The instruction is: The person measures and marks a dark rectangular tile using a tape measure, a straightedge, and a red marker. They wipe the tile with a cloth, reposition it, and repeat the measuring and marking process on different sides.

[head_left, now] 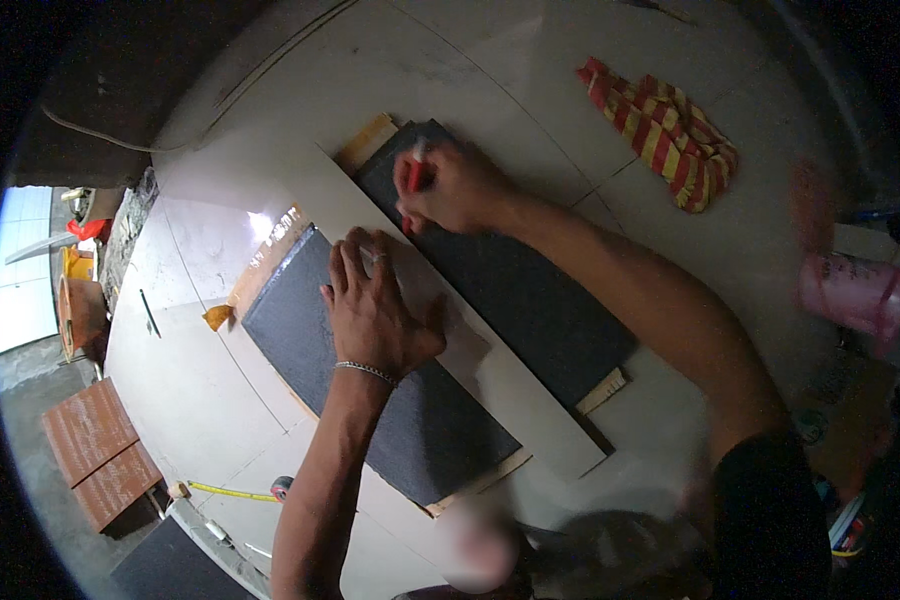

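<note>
A dark grey board (535, 310) rests on a light brown backing, whose edges stick out around it. Diagonally across the board lies a long pale flat strip (560, 430), with dark surface showing on both sides. My left hand (380, 315) is spread flat, its fingers on the strip and its palm over the strip and the dark surface. Along the strip's right edge, my right hand (455, 190) is closed around a red marker (419, 174). Its red tip meets the dark surface right beside the strip.
A red-and-yellow checked cloth (660, 135) lies on the tiled floor at the far right. A pink container (850, 293) stands at the right. At the lower left are a yellow tape measure (232, 491) and a brown box (100, 453). A thin cable (120, 143) runs across the back left.
</note>
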`<action>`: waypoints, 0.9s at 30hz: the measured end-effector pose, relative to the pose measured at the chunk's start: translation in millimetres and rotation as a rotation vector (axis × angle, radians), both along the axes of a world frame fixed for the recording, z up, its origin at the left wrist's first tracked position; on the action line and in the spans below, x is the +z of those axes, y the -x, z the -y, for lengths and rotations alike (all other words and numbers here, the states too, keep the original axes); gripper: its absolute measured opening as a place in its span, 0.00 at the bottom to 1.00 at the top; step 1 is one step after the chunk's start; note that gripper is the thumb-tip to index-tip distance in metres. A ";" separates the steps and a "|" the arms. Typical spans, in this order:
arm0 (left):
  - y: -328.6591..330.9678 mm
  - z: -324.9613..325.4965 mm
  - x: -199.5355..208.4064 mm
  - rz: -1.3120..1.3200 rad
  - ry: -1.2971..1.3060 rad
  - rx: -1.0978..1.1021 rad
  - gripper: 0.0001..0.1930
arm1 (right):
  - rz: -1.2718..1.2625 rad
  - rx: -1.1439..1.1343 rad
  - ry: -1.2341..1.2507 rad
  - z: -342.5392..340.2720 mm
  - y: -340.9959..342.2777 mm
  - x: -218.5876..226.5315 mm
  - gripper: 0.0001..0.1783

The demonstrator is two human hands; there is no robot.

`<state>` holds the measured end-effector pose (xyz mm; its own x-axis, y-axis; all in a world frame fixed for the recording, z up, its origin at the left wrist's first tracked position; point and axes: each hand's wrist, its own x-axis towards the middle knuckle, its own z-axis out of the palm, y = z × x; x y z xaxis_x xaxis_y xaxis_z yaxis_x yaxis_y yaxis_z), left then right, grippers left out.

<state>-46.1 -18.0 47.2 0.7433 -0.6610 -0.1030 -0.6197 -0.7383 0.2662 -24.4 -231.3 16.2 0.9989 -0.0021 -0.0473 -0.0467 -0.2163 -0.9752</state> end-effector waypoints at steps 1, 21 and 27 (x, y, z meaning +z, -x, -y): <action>0.1 0.9 1.0 -0.022 -0.007 0.019 0.55 | 0.039 -0.050 0.181 -1.4 -21.2 0.3 0.04; 1.2 4.3 2.0 0.002 -0.007 0.007 0.54 | 0.299 -0.236 0.268 -15.1 -47.0 0.1 0.07; 0.8 2.4 -0.4 0.042 -0.010 0.002 0.52 | 0.230 -0.133 0.205 -10.8 29.2 -5.0 0.07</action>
